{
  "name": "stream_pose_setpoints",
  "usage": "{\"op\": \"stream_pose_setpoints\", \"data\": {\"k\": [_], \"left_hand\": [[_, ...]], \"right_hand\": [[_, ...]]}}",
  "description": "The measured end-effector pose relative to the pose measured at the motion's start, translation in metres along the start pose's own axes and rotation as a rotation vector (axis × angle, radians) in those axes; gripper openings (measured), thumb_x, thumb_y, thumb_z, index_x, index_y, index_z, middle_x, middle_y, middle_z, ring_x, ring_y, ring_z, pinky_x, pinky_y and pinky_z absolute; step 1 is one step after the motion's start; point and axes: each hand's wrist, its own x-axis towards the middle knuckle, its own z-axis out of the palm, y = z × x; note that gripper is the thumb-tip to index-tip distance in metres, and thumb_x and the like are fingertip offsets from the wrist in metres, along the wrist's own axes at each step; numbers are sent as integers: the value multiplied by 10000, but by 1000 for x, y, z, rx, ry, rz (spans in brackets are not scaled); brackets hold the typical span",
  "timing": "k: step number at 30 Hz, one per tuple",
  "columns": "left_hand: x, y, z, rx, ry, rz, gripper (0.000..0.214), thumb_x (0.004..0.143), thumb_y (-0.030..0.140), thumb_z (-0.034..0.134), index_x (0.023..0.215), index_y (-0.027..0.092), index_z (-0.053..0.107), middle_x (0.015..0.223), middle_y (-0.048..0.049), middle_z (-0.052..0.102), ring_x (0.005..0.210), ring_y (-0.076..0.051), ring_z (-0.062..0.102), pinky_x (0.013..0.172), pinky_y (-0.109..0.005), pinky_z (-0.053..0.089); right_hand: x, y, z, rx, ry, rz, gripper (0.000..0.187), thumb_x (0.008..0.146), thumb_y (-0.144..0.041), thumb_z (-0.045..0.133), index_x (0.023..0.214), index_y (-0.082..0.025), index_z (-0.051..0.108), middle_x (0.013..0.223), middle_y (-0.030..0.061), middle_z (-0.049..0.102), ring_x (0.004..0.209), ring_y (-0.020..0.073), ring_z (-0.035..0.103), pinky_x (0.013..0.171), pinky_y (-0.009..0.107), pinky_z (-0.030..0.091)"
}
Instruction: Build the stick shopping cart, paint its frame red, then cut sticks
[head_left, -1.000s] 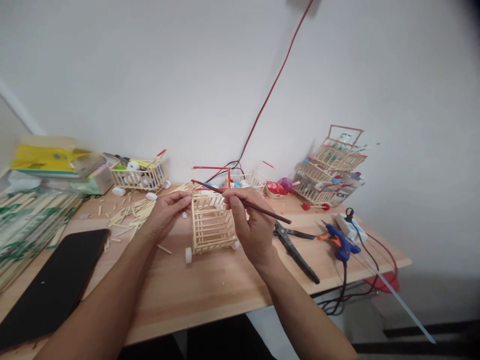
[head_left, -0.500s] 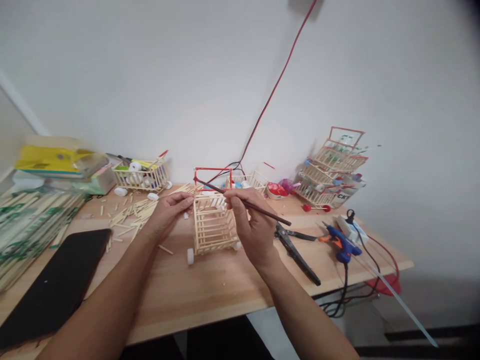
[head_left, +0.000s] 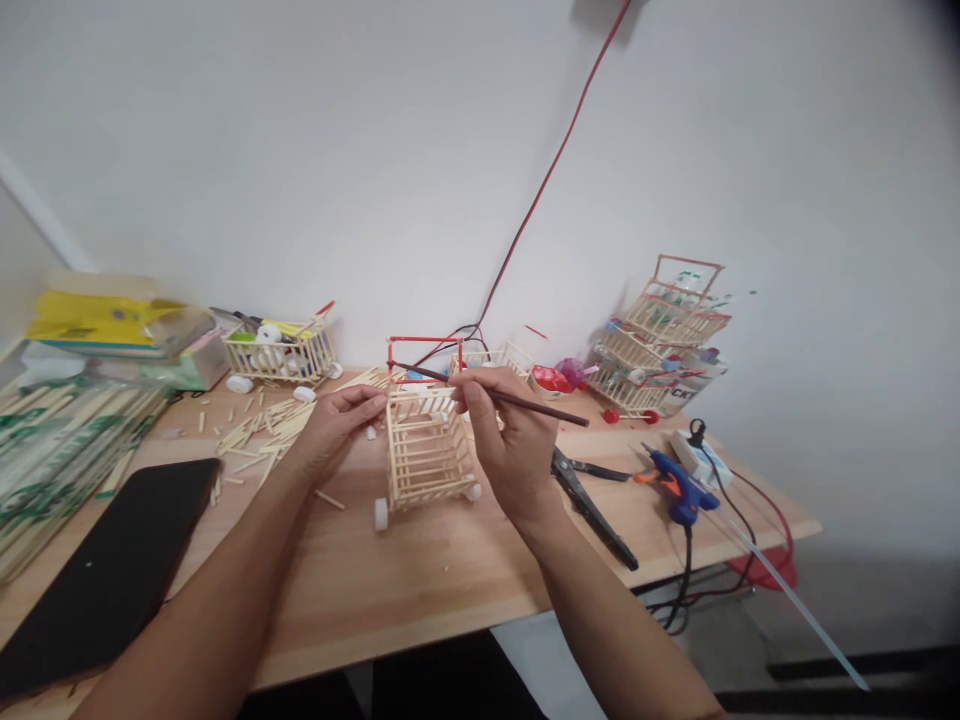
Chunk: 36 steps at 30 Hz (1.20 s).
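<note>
Brown stick point(head_left: 551, 410), tip left, shaft sloping down rightward, right fingers point(head_left: 478, 380) clamped on it, left fingers point(head_left: 366, 406) pinching cart point(head_left: 433, 492)

1. Slab point(head_left: 112, 570): cut off at the left edge.
2. Stick bag point(head_left: 67, 450): cut off there too, its print blurred.
3. Rear cart point(head_left: 516, 360): partly hidden by the right grip point(head_left: 511, 430) and the near cart point(head_left: 426, 462).

Matt wood, shiny film

You had a smooth wooden tabletop point(head_left: 360, 600) before you; your cart point(head_left: 427, 462) looked of bare matt wood, the glue gun point(head_left: 681, 490) of smooth plastic, the stick bag point(head_left: 67, 450) of shiny clear film.
</note>
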Motion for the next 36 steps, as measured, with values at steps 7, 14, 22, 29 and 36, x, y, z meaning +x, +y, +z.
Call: {"op": "stream_pose_setpoints", "data": {"k": [7,14,22,29,36], "left_hand": [[0,2,1,9,-5,-2,271,685,397,856,822,174,787,747,-37,697,666,-143,562,653,-268,428],[-1,3,2,19,-2,-4,267,683,400,852,809,175,781,717,-33,688,646,-149,557,640,-277,417],[-1,2,1,31,-8,0,267,692,404,850,825,181,783,724,-33,679,668,-149,551,656,-277,416],[0,1,0,25,-10,-8,270,694,401,850,816,172,776,706,-29,675,656,-139,547,644,-267,408],[-1,1,1,19,-8,-13,286,690,402,855,828,165,775,734,-29,686,675,-134,553,671,-261,421]], "right_hand": [[6,1,9,61,70,10,158,986,-219,537,947,-214,690,842,19,705,745,137,667,721,326,548],[0,2,7,39,108,10,152,981,-235,549,968,-220,700,833,21,717,744,145,685,706,334,573],[2,-1,9,89,96,22,152,983,-234,547,977,-221,699,827,16,702,741,138,683,683,317,564],[1,3,8,66,96,48,154,984,-237,550,976,-215,702,808,16,697,748,144,680,694,322,562],[2,2,8,89,107,51,148,981,-238,558,981,-217,705,851,23,704,756,141,688,679,311,570]]}}
